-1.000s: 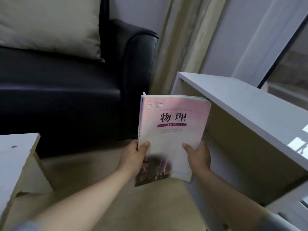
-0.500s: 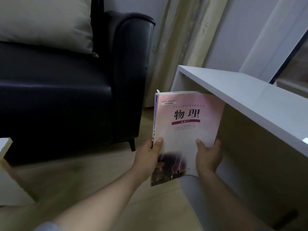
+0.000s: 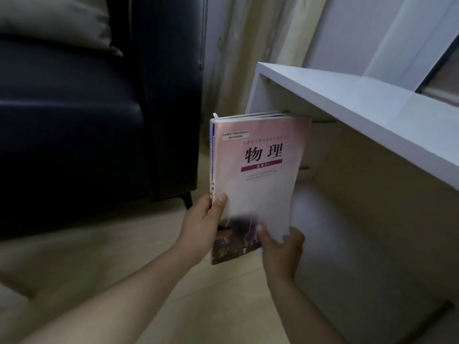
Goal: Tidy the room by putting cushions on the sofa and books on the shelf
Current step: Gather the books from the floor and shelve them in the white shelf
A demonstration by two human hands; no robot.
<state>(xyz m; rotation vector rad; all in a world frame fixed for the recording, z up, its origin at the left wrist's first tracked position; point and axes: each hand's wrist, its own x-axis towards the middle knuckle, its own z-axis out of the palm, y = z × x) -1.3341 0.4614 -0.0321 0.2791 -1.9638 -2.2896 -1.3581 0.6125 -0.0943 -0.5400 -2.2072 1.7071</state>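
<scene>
Status, left to right: cushion [image 3: 53,23] at 10 o'clock lies on sofa [image 3: 74,145], leaning on the backrest, so the cushion half looks done as far as this view reaches; the rest of the room is out of frame. Left hand [image 3: 201,227], at 7 o'clock of centre, grips the spine edge of the book [image 3: 260,184] low down, thumb flat on the cover and fingers wrapped behind. The book is upright at centre, cover facing the camera, still in the air and not shelved. Right hand [image 3: 282,252], at 5 o'clock of the book, holds its bottom corner with thumb on the cover and fingers curled under; it is motion-blurred, so the exact finger lay is unclear. Shelf [image 3: 360,100] opens at 3 o'clock. The book's top right corner meets the front edge of the top board, and I can't tell whether it is inside the mouth or just in front. My read: the book half is mid-step, with insert and release left to do. Versus 0.5 s ago, the right hand has slid from the book's right edge down to the bottom corner, the book sits closer to the shelf mouth, and the view has swung toward 3 o'clock, so less sofa shows.
</scene>
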